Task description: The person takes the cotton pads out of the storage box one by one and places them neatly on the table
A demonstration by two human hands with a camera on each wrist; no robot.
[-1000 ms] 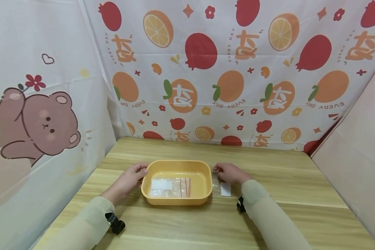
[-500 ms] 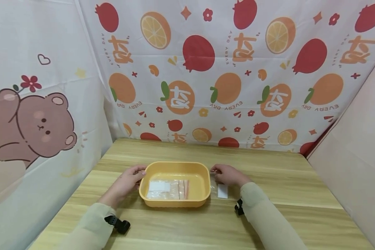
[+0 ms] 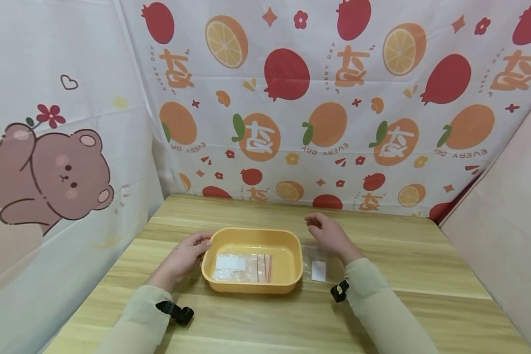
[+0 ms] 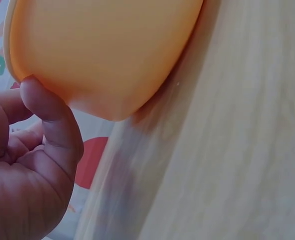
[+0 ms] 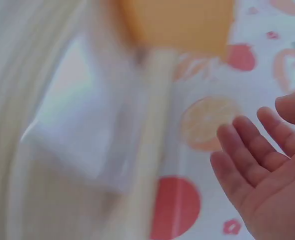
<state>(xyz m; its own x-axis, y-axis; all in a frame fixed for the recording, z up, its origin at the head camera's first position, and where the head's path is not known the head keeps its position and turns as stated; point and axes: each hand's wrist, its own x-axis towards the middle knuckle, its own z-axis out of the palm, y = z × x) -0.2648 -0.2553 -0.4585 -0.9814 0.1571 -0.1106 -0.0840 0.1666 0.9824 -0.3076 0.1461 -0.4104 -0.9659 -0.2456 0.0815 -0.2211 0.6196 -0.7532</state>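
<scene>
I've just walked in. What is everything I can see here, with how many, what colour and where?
Rounded rectangular plastic tray: one, yellow, on the table
Clear plastic bags with white label: count unclear, transparent with red lines, inside the tray
Flat clear plastic bag: one, transparent with white label, right of the tray
Wood-grain table: one, light yellowish brown, underneath
Fruit-print cloth: one, white with red and orange, behind
Bear-print cloth: one, white with brown, left
Plain cloth: one, pale, right
Black wrist devices: two, one per wrist
Long sleeves: two, pale beige-green, on both arms
Left hand: one, gripping the tray's left side
Right hand: one, touching nothing visible, beyond the flat bag
</scene>
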